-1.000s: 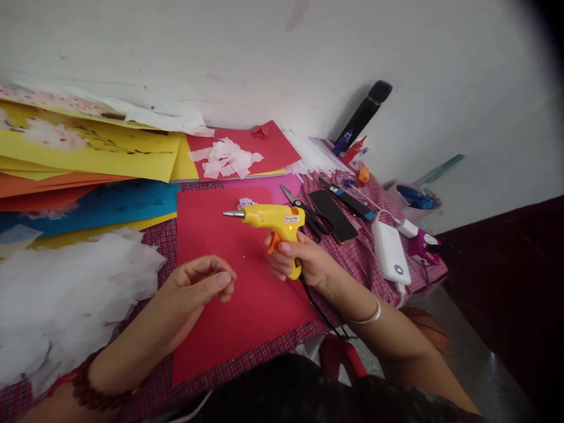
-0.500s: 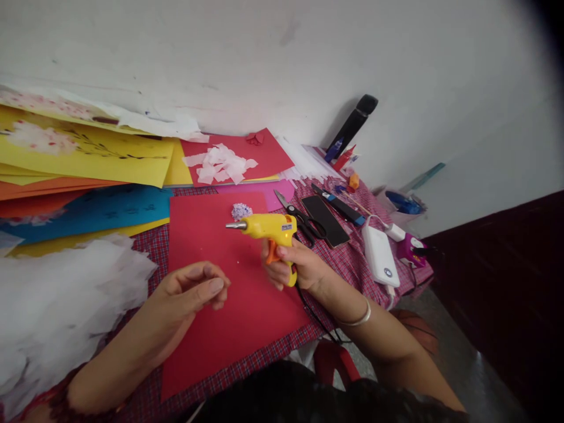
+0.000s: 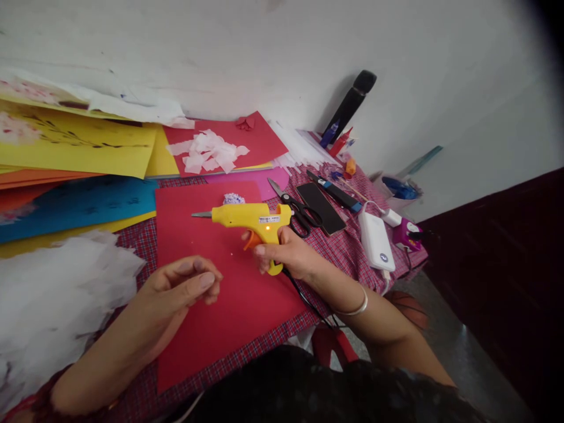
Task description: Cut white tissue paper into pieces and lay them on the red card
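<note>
Because the right hand (image 3: 293, 254) grips the glue gun (image 3: 249, 215) by its handle, the fingers sit well apart from the metal nozzle (image 3: 201, 215), likely to avoid heat. Gun is above the red sheet (image 3: 238, 320), nozzle pointing left, fingers around the orange trigger (image 3: 252, 239); squeeze unclear. Scissors (image 3: 293, 205) and phone (image 3: 321, 207) lie beyond that hand, presumably for easy reach. Right forearm slants in from lower right. Left hand (image 3: 183, 288) hovers near the sheet's left side, fingers curled toward thumb; cannot tell whether they pinch anything.
</note>
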### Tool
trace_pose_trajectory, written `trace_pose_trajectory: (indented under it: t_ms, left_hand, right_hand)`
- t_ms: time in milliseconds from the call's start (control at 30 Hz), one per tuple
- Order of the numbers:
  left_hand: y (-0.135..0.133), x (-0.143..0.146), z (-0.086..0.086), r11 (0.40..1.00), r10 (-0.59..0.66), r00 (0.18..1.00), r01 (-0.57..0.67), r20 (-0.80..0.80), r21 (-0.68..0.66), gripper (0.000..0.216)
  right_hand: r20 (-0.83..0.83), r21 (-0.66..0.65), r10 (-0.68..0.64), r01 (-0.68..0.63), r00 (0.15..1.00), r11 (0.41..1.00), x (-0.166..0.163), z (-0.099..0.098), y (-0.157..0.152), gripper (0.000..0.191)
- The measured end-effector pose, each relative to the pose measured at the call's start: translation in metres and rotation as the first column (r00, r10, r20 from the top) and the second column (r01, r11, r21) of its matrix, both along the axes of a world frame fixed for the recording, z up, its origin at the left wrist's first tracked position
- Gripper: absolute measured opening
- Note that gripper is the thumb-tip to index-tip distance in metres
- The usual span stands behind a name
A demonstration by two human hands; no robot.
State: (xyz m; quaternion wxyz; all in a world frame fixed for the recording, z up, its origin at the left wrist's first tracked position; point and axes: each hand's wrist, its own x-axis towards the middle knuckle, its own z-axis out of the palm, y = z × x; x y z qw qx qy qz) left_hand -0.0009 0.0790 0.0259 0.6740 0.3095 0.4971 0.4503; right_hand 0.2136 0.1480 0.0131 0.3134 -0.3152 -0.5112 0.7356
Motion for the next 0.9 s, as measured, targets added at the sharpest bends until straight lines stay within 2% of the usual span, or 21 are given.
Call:
trace_pose_trajectory:
  t_ms: [100, 267, 333, 500, 633, 800, 867, 900]
  left_hand:
    - [0.000, -0.001, -0.001, 1.000, -0.005, 1.000, 0.005, -0.002, 0.014, 0.031]
    - [0.000, -0.001, -0.002, 1.000, -0.014, 1.000, 0.014, -0.007, 0.025, 0.028]
    - [0.000, 0.000, -0.001, 0.999, -0.011, 1.000, 0.011, -0.019, 0.030, 0.028]
    - [0.000, 0.000, -0.001, 0.999, -0.028, 1.000, 0.029, -0.014, 0.046, 0.022]
    - [0.000, -0.001, -0.001, 0.997, -0.045, 0.999, 0.045, -0.004, 0.064, 0.018]
    - [-0.001, -0.002, -0.002, 0.996, -0.062, 0.998, 0.062, -0.001, 0.060, 0.016]
    - [-0.001, -0.002, -0.003, 0.996, -0.065, 0.998, 0.065, -0.004, 0.056, 0.016]
    - [-0.001, -0.002, -0.003, 0.996, -0.066, 0.998, 0.066, -0.008, 0.052, 0.017]
  right_hand:
    - [0.065, 0.067, -0.029, 0.025, 0.997, 0.997, -0.003, 0.002, -0.002, 0.038]
    - [0.140, 0.302, -0.113, 0.066, 0.984, 0.951, -0.009, -0.001, -0.007, 0.029]
    - [0.192, 0.385, -0.138, 0.055, 0.972, 0.921, -0.009, -0.004, -0.010, 0.027]
    - [0.312, 0.583, -0.141, -0.073, 0.939, 0.809, -0.005, -0.008, -0.013, 0.014]
    - [0.344, 0.651, -0.160, -0.112, 0.925, 0.751, -0.004, -0.005, -0.013, 0.011]
    - [0.403, 0.673, -0.208, -0.135, 0.891, 0.727, -0.004, -0.003, -0.013, 0.016]
    - [0.381, 0.654, -0.207, -0.105, 0.901, 0.749, -0.005, -0.004, -0.013, 0.018]
    - [0.347, 0.620, -0.196, -0.067, 0.917, 0.782, -0.006, -0.004, -0.013, 0.018]
